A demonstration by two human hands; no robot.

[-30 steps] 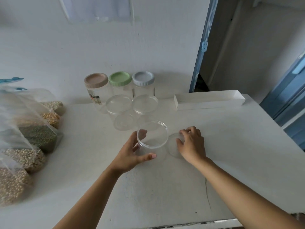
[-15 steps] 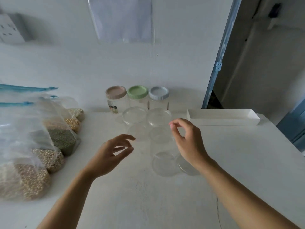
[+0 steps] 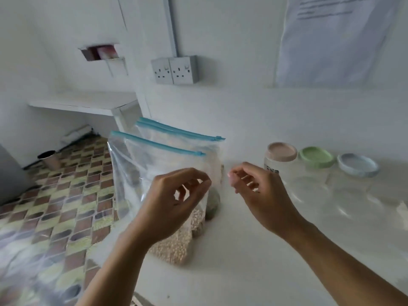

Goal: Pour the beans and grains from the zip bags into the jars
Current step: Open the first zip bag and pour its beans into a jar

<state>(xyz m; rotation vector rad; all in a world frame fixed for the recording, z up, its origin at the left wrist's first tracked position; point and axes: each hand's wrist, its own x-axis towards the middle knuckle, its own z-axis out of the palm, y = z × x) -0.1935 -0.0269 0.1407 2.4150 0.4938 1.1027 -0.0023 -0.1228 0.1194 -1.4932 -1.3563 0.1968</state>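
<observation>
Where the white surface ends on the left, the zip bags are stood upright, one behind another, with blue zip strips along their tops; beyond that edge the patterned floor is seen below. Pale grains are gathered in the bottom of the nearest bag, and a dark green filling is glimpsed in a bag behind it. The left hand is raised in front of the nearest bag's right edge, fingers and thumb curled toward each other; whether plastic is pinched between them cannot be told. The right hand is held just beside it over bare surface, fingers loosely curled, with nothing in it. Three capped jars are lined up near the wall on the right: the pink-lidded jar, the green-lidded jar and the grey-lidded jar. In front of them the clear open jars are only blurrily made out. Open surface is left between bags and jars, and from both toward the near edge. A double socket is fixed to the wall above the bags.
</observation>
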